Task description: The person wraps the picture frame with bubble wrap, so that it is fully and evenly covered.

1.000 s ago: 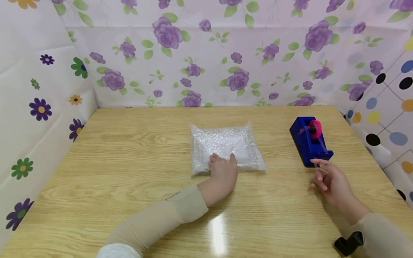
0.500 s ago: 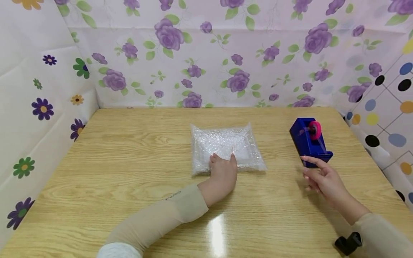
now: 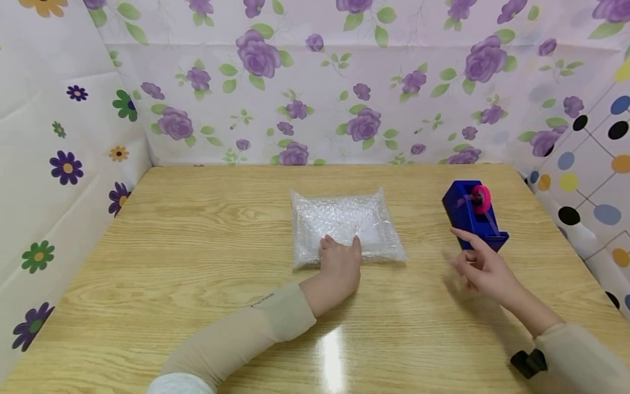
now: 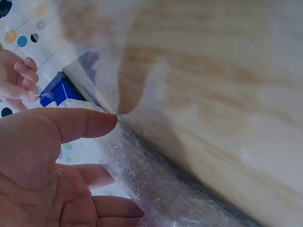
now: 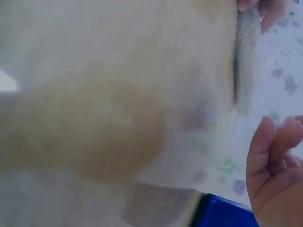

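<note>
A clear bubble-wrap package [image 3: 344, 216] lies flat at mid-table. My left hand [image 3: 339, 268] rests on its near edge, thumb and fingers spread fairly straight on the wrap; the left wrist view shows the thumb [image 4: 90, 124] right at that edge. My right hand [image 3: 489, 276] is just left and in front of a blue tape dispenser [image 3: 467, 210] with a pink-cored roll, overlapping its near corner. A faint, short strip of clear tape [image 4: 45, 95] shows at its fingertips in the left wrist view. The index finger stretches out, with the other fingers curled toward the thumb.
The wood-grain table [image 3: 197, 235] is bounded by a purple-flowered cloth [image 3: 315, 98] behind, a daisy-patterned one on the left and a dotted one on the right. A black wrist mount [image 3: 529, 364] sits by the right sleeve.
My right hand has moved left from the dispenser's front end, with the bit of tape at its fingertips. My left hand and the package stay where they were.
</note>
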A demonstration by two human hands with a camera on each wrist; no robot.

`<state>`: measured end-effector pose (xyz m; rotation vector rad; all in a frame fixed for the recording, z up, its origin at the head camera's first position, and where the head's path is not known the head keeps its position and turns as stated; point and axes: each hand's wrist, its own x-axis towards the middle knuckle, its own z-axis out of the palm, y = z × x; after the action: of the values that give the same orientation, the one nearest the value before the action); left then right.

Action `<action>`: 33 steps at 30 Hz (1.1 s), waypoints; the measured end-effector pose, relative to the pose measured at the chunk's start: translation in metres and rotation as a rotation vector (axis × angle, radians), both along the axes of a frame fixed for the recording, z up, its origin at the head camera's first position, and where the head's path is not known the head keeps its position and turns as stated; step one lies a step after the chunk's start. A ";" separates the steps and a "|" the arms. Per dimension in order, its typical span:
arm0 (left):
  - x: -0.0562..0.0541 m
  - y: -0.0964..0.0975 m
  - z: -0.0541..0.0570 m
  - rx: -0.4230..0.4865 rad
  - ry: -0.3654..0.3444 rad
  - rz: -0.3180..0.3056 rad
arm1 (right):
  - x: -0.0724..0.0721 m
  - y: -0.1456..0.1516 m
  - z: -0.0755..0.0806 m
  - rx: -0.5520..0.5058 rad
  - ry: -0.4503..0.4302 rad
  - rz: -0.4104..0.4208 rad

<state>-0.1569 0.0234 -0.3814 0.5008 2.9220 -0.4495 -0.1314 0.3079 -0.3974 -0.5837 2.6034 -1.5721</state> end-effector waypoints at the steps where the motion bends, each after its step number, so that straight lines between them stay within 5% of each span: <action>1: 0.000 0.000 0.001 0.000 -0.002 -0.003 | -0.001 -0.002 0.002 0.025 0.035 0.016; 9: -0.003 -0.005 0.003 0.005 -0.004 -0.020 | -0.009 -0.029 0.027 0.316 0.258 0.047; 20: -0.004 -0.007 0.000 -0.057 0.013 -0.064 | -0.034 -0.062 0.062 0.373 0.161 0.308; 24: -0.002 -0.008 0.000 -0.046 0.023 -0.070 | -0.045 -0.072 0.065 0.322 0.091 0.363; 33: 0.003 -0.012 -0.002 -0.080 0.040 -0.120 | -0.061 -0.080 0.058 0.029 -0.019 0.490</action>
<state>-0.1541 0.0110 -0.3837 0.6660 2.9078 -0.5958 -0.1922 0.2275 -0.3398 -1.0936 2.2246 -1.3645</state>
